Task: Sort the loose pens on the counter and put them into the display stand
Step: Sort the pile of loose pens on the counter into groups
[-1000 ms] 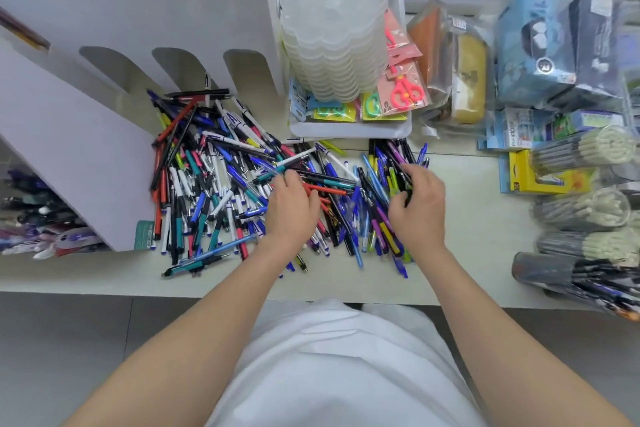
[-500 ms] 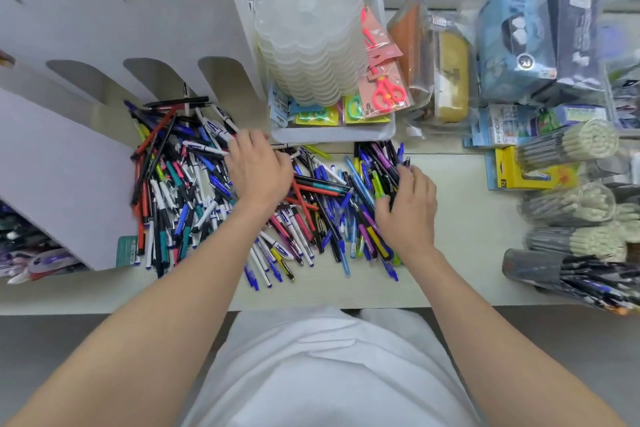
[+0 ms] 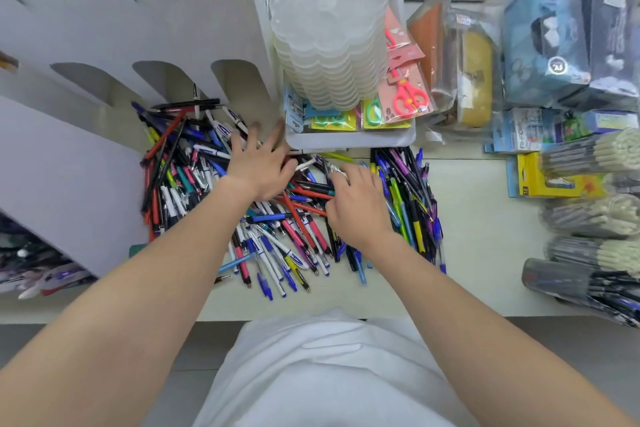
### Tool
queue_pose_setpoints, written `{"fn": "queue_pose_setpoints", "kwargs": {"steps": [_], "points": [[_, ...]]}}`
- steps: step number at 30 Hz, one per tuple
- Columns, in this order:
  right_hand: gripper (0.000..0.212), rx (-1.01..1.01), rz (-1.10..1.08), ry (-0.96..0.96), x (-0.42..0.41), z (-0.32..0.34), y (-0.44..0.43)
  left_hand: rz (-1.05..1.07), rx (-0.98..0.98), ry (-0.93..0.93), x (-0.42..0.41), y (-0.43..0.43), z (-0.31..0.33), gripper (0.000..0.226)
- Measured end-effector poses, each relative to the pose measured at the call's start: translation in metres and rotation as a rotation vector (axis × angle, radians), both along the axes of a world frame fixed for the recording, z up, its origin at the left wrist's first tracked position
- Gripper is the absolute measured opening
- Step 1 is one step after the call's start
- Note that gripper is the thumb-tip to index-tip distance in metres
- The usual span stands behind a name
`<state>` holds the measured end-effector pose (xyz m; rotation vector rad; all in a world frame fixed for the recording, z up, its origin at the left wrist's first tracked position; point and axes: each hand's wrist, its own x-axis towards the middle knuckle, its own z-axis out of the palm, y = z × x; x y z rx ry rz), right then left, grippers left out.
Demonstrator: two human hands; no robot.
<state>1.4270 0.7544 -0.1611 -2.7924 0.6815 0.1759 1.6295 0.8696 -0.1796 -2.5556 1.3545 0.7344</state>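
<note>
A big heap of loose pens [image 3: 277,215] in red, blue, black, white and yellow lies on the pale counter [image 3: 478,236]. The white display stand [image 3: 138,31], with arched slots, rises at the back left. My left hand [image 3: 258,166] lies spread and blurred over the back of the heap, fingers straight, near the white tray. My right hand [image 3: 356,208] rests on the middle of the heap with fingers bent down among the pens; whether it holds one is hidden.
A white tray [image 3: 349,140] behind the heap holds a stack of clear plastic palettes [image 3: 329,28] and carded scissors [image 3: 408,94]. Packaged goods and tubes of pens [image 3: 588,215] crowd the right side. A white panel [image 3: 65,184] stands at the left.
My left hand has moved from the heap's middle up and back toward the tray, fingers spreading. My right hand has slid left from the heap's right side toward its middle.
</note>
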Motion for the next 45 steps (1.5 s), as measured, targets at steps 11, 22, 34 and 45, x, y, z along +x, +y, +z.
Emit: {"fn": "queue_pose_setpoints", "kwargs": {"steps": [11,22,34,45], "points": [[0.086,0.105,0.068,0.162,0.02,-0.01,0.008,-0.055,-0.212,0.05,-0.033,0.034,-0.005,0.043],[0.038,-0.103,0.141,0.29,0.051,0.001,-0.003,0.069,-0.246,-0.096,-0.043,0.028,-0.001,0.052],[0.012,0.065,0.052,-0.332,0.006,0.021,-0.012,0.532,-0.388,-0.088,-0.108,0.044,0.023,0.051],[0.037,0.325,-0.322,-0.157,-0.057,0.021,-0.025,0.299,-0.292,0.061,-0.136,0.031,0.014,0.085]]}}
